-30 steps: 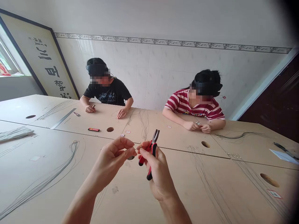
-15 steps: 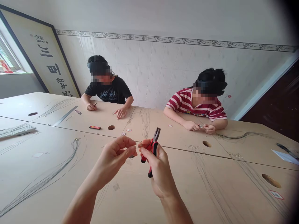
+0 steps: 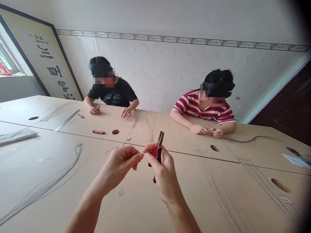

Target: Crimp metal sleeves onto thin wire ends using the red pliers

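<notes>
Red and black pliers (image 3: 159, 150) rest in my right hand (image 3: 165, 171), jaws pointing up and away. That hand's thumb and forefinger also pinch a tiny gold-coloured piece (image 3: 146, 150). My left hand (image 3: 122, 165) is closed, its thumb and forefinger pressed together right beside the right fingertips. What the left fingertips hold is too small to make out. Both hands are raised above the pale wooden table (image 3: 136, 207). Beyond them lies a bundle of thin wires (image 3: 152, 126).
More wire bundles lie at left (image 3: 60, 176) and right (image 3: 213, 184). Across the table sit a person in black (image 3: 116, 92) and a person in red stripes (image 3: 201, 105). A red-black knife-like item (image 3: 98, 132), a metal ruler (image 3: 68, 119) and round holes (image 3: 280, 185) are around.
My left fingertips have moved slightly right, against the right fingertips. The pliers have turned a little more upright and shifted left. The person in black has lifted one hand's fingers slightly.
</notes>
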The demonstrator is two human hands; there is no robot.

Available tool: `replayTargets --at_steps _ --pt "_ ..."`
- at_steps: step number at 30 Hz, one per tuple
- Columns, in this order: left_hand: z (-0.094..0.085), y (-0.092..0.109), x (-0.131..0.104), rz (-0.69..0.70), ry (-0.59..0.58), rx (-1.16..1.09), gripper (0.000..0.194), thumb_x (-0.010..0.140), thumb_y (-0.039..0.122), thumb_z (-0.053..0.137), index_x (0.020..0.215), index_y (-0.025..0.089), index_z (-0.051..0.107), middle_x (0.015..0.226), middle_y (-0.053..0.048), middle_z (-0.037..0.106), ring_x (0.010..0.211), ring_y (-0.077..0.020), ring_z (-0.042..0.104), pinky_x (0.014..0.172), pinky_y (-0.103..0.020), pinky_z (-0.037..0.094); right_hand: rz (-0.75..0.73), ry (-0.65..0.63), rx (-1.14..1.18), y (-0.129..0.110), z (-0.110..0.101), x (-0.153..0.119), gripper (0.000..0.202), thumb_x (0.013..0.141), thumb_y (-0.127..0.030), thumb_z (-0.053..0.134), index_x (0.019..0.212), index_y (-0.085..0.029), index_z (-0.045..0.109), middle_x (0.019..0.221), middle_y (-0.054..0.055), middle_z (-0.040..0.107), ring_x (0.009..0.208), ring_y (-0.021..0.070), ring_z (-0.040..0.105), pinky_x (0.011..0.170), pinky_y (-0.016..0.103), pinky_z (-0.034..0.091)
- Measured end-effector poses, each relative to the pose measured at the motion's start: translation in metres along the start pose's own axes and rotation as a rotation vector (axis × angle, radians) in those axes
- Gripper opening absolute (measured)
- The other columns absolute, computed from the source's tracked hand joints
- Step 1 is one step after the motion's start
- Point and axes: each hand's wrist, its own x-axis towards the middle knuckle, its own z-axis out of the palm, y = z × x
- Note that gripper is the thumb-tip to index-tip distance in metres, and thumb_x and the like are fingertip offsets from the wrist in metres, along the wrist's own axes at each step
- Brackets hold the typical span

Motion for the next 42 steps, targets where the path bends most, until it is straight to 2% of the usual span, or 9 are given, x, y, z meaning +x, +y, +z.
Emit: replayTargets --at_steps 4,9,14,19,24,28,38,40,42 --pt "-0.002 -0.001 0.0 0.002 -0.008 -0.069 0.041 0.083 0.057 0.06 0.068 0.019 0.056 0.059 0.002 0.048 0.052 -0.0101 0.033 0.049 -0.024 0.024 0.001 0.032 0.012 0.003 0.0 0.002 0.013 0.078 -0.027 0.061 0.09 -0.02 0.063 0.093 0.005 0.066 0.083 0.0182 0.057 0.074 0.03 0.046" --pt "-0.004 -0.002 0.001 -0.028 -0.015 -0.203 0.038 0.085 0.054 0.061 0.072 0.02 0.053 0.059 0.004 0.044 0.053 -0.0089 0.032 0.049 -0.023 0.023 0.053 0.005 -0.043 0.006 -0.004 0.007 0.017 0.078 -0.023 0.06 0.094 -0.02 0.064 0.1 0.004 0.065 0.082 0.0167 0.055 0.076 0.03 0.043" --pt "-0.005 -0.001 0.002 -0.058 -0.016 -0.27 0.038 0.085 0.056 0.059 0.075 0.02 0.05 0.056 0.006 0.041 0.05 -0.0083 0.029 0.049 -0.023 0.021 0.054 0.035 -0.088 0.006 -0.006 0.007 0.011 0.082 -0.029 0.062 0.088 -0.021 0.058 0.079 0.0 0.06 0.077 0.0159 0.053 0.075 0.03 0.041" --pt "-0.003 0.001 0.004 -0.056 -0.032 -0.313 0.037 0.088 0.054 0.058 0.076 0.02 0.047 0.053 0.007 0.039 0.05 -0.0081 0.024 0.048 -0.023 0.018 0.04 -0.071 -0.113 0.004 -0.006 0.004 0.016 0.084 -0.033 0.063 0.085 -0.021 0.053 0.077 -0.002 0.053 0.072 0.0142 0.05 0.07 0.028 0.04" --pt "-0.001 0.002 0.004 -0.033 -0.035 -0.346 0.035 0.091 0.052 0.053 0.078 0.02 0.044 0.052 0.008 0.039 0.05 -0.0076 0.02 0.048 -0.023 0.016 0.079 -0.172 -0.121 0.01 -0.005 0.005 0.016 0.082 -0.034 0.065 0.09 -0.021 0.059 0.092 0.001 0.06 0.084 0.017 0.053 0.077 0.03 0.041" --pt "-0.001 0.003 0.003 -0.028 -0.045 -0.37 0.034 0.094 0.05 0.05 0.079 0.021 0.043 0.051 0.009 0.039 0.05 -0.0073 0.019 0.048 -0.023 0.015 0.056 -0.211 -0.091 0.013 -0.003 0.005 0.014 0.084 -0.033 0.064 0.086 -0.021 0.057 0.087 0.001 0.06 0.082 0.017 0.053 0.077 0.031 0.041" --pt "0.001 0.003 0.002 0.017 -0.042 -0.343 0.034 0.095 0.049 0.048 0.078 0.02 0.041 0.051 0.009 0.044 0.046 -0.006 0.028 0.045 -0.019 0.021 0.01 -0.198 -0.125 0.019 -0.004 0.007 0.015 0.087 -0.032 0.06 0.082 -0.021 0.052 0.076 -0.002 0.054 0.074 0.0144 0.048 0.069 0.028 0.038" --pt "-0.001 0.003 0.002 0.017 -0.028 -0.314 0.034 0.095 0.05 0.047 0.079 0.02 0.042 0.054 0.007 0.052 0.046 -0.0067 0.039 0.046 -0.02 0.03 0.001 -0.185 -0.141 0.017 -0.005 0.007 0.014 0.087 -0.031 0.06 0.082 -0.02 0.052 0.074 -0.002 0.053 0.071 0.0135 0.047 0.068 0.027 0.038" --pt "-0.005 -0.001 0.003 -0.006 -0.01 -0.286 0.035 0.093 0.052 0.049 0.08 0.02 0.045 0.065 0.002 0.064 0.057 -0.0109 0.057 0.057 -0.024 0.046 -0.006 -0.175 -0.154 0.015 -0.007 0.005 0.014 0.087 -0.031 0.061 0.083 -0.02 0.053 0.076 -0.002 0.052 0.07 0.0128 0.046 0.067 0.026 0.038"
